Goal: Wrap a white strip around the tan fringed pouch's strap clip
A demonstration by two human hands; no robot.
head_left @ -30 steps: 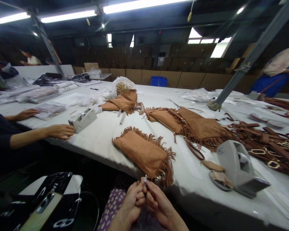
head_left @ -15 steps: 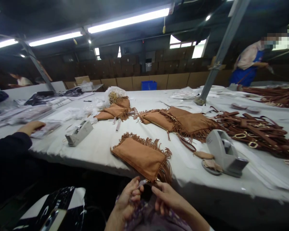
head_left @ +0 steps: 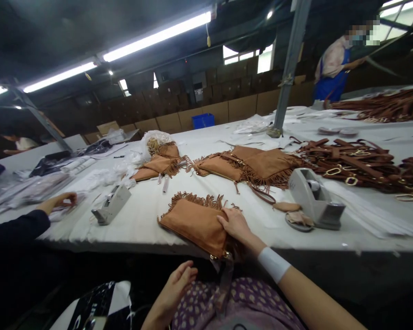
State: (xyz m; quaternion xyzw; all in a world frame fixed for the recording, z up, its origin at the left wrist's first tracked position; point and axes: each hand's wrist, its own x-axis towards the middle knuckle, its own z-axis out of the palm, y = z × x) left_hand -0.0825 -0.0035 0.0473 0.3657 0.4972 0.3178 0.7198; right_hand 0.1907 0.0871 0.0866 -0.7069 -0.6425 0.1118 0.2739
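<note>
A tan fringed pouch [head_left: 192, 222] lies at the front edge of the white-covered table, its zipped side and gold fittings facing me. A brown strap [head_left: 226, 275] hangs from its near right corner over my lap. My right hand [head_left: 234, 222] grips the pouch's right end, thumb on the tan face and fingers toward the fringe. Below the table edge, my left hand [head_left: 179, 280] is open and holds nothing, just left of the strap. More tan fringed pouches [head_left: 268, 164] lie farther back, with a smaller pile [head_left: 161, 164] to their left.
Grey tape dispensers stand at left [head_left: 113, 204] and right [head_left: 315, 199]. Brown straps with gold rings [head_left: 347, 160] are heaped at right. A co-worker's hand [head_left: 60, 201] rests by plastic-wrapped items at left. A metal post [head_left: 289, 68] rises from the table; a person in a blue apron [head_left: 332, 82] stands beyond.
My right hand has moved from the pouch's near corner up onto its right end. My left hand has let go there and dropped down left. The view has tilted.
</note>
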